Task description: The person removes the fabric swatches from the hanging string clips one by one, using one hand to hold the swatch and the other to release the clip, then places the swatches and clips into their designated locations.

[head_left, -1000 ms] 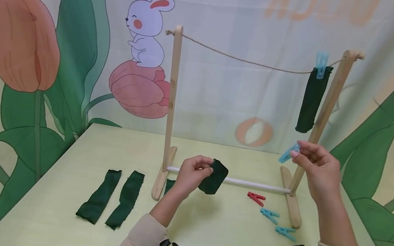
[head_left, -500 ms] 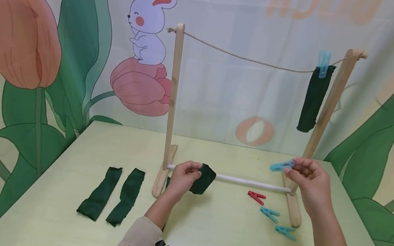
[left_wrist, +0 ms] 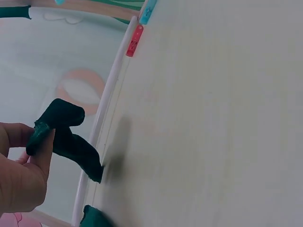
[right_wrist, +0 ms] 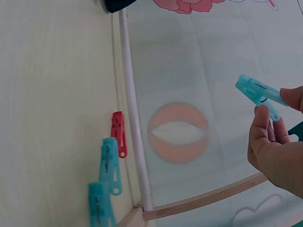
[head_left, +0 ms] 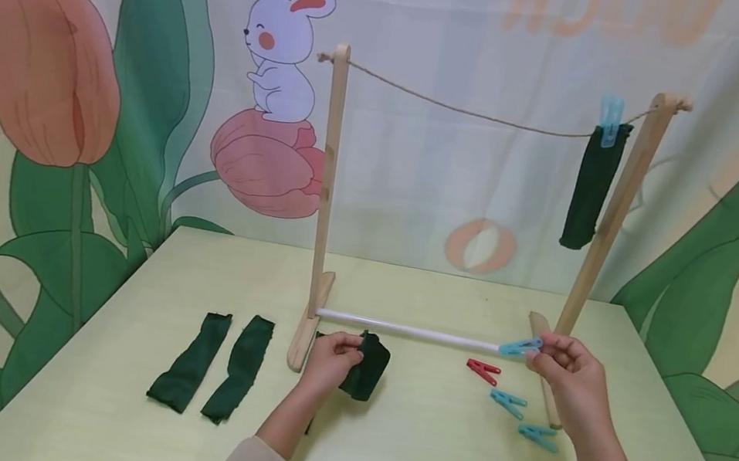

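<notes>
My left hand [head_left: 327, 363] pinches a dark green cloth strip [head_left: 368, 374] low over the table, in front of the rack's white rod. In the left wrist view this strip [left_wrist: 78, 146] droops, folded, from between thumb and fingers. Over on the right, my right hand [head_left: 574, 382] holds a light blue clothespin [head_left: 519, 347] by its handle ends. Its jaws point left, and the right wrist view shows nothing clipped in that clothespin [right_wrist: 255, 91]. Another green strip [head_left: 594, 190] hangs from the rope [head_left: 456, 108], clipped by a blue clothespin [head_left: 610, 120] near the right post.
Two green strips [head_left: 189, 362] lie on the table at left; another green piece [left_wrist: 94, 218] is mostly hidden behind my left hand. A red clothespin [head_left: 482, 371] and two blue clothespins [head_left: 506, 402] lie at right. The wooden rack's left post [head_left: 328, 178] stands behind my left hand.
My left hand has moved down and slightly left with the green strip. The right hand has come down with its clothespin, which has turned to point more level and to the left.
</notes>
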